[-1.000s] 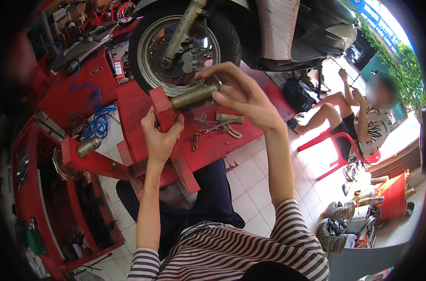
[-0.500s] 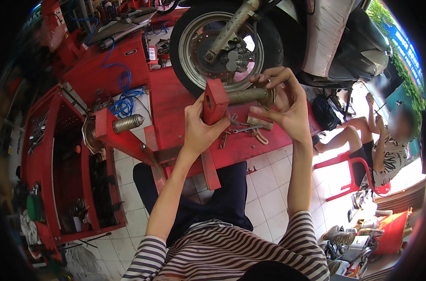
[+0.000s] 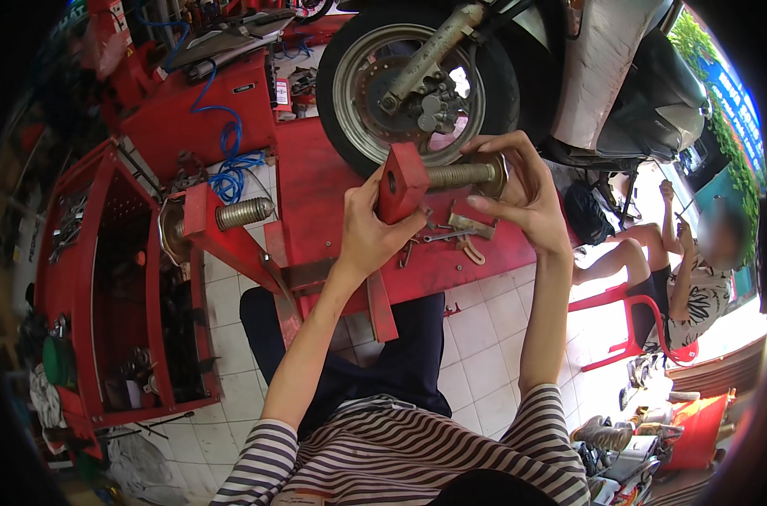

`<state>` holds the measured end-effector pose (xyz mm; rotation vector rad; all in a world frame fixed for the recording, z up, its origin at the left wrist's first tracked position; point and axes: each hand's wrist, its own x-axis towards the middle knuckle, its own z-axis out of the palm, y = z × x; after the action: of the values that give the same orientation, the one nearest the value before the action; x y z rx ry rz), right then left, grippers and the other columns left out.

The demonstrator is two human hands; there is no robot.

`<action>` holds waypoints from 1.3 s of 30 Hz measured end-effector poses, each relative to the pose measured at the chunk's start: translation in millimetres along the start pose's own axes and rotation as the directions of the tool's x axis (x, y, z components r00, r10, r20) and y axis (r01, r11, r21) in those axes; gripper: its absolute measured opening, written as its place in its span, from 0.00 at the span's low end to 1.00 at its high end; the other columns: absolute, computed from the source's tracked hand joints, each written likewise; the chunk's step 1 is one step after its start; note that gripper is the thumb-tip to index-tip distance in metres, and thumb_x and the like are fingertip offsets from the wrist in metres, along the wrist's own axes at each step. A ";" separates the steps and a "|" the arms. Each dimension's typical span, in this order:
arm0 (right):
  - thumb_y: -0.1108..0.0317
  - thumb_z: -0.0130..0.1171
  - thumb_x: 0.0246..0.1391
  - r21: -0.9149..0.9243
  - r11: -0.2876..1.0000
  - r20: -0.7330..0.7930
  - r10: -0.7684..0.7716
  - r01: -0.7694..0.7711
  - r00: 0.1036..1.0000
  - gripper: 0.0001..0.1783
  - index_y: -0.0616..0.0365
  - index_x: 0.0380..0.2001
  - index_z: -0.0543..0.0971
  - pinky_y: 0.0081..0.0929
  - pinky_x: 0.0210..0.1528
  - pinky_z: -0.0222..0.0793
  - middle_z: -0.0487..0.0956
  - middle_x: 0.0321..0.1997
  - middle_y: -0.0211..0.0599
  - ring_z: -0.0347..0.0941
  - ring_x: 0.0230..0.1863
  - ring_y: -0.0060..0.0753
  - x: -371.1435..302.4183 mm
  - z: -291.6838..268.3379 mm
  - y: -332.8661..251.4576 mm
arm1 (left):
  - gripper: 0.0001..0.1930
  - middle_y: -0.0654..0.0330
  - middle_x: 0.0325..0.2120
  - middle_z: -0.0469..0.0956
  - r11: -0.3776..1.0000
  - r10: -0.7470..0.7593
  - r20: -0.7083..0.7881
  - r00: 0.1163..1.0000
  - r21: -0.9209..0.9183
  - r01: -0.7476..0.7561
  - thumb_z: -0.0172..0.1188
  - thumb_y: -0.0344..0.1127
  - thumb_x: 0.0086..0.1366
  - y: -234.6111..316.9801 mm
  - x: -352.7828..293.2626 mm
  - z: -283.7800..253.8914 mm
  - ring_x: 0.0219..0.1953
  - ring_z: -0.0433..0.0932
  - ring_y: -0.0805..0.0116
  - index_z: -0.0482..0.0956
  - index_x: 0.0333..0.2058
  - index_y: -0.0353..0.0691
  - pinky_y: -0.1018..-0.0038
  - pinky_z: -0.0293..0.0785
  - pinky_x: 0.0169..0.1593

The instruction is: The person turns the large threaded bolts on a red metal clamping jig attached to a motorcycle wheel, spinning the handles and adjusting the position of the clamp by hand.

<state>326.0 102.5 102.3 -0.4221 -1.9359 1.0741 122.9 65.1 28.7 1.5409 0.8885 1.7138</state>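
My left hand [image 3: 369, 234] is closed around a red metal block [image 3: 405, 179], the end of a clamp arm. A thick threaded bolt [image 3: 459, 175] sticks out of its right side, ending in a round brass-coloured wheel [image 3: 502, 175]. My right hand [image 3: 534, 207] curls its fingers and thumb round that wheel, partly hiding it. To the left stands a second red clamp arm [image 3: 199, 218], with a similar bolt [image 3: 245, 214] through its upper end and a round wheel [image 3: 172, 229] on the bolt's outer side. Neither hand is near that arm.
Beyond my hands a motorcycle's front wheel [image 3: 350, 105] rests on the red lift platform [image 3: 303, 181]. A wrench [image 3: 448, 235] and small parts lie on it. A red tool cart [image 3: 84, 295] stands left, near a blue hose [image 3: 232, 181]. At right, a person [image 3: 696, 278] sits on a red chair [image 3: 632, 325].
The fingers of my right hand have shifted from loosely spread to curled closer round the wheel. The whole view has moved slightly. My left hand keeps its hold on the block.
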 end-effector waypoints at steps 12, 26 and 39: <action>0.80 0.67 0.44 0.011 0.999 -0.001 0.041 -0.041 0.999 0.19 0.63 0.42 0.74 0.23 0.53 0.70 0.74 0.46 0.36 0.72 0.49 0.26 11.8 -1.9 -11.1 | 0.18 0.60 0.23 0.80 1.000 -0.022 0.002 1.000 -0.006 0.022 0.65 0.26 0.48 -0.3 -0.6 -0.4 0.25 0.79 0.76 0.76 0.40 0.31 0.76 0.74 0.34; 0.66 0.73 0.36 -0.791 0.612 0.314 0.377 0.020 0.871 0.28 0.63 0.44 0.78 0.33 0.43 0.73 0.81 0.37 0.47 0.78 0.39 0.47 58.3 -0.4 -60.1 | 0.11 0.68 0.17 0.72 0.992 0.122 -0.022 0.992 0.032 -0.121 0.64 0.27 0.54 -3.8 -0.7 -0.4 0.17 0.69 0.82 0.75 0.36 0.34 0.80 0.63 0.22; 0.68 0.66 0.40 -0.965 0.186 0.150 -0.192 0.186 0.970 0.15 0.58 0.36 0.79 0.40 0.53 0.64 0.75 0.42 0.35 0.70 0.49 0.42 22.6 40.6 -41.9 | 0.19 0.61 0.26 0.79 0.956 0.238 -0.081 0.968 0.192 -0.220 0.65 0.28 0.51 -21.2 -2.3 -1.2 0.28 0.72 0.80 0.76 0.43 0.30 0.78 0.69 0.36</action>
<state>284.6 71.6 137.6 -0.8173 -2.3777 -0.5561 122.6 74.9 9.7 1.7465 0.9725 1.9364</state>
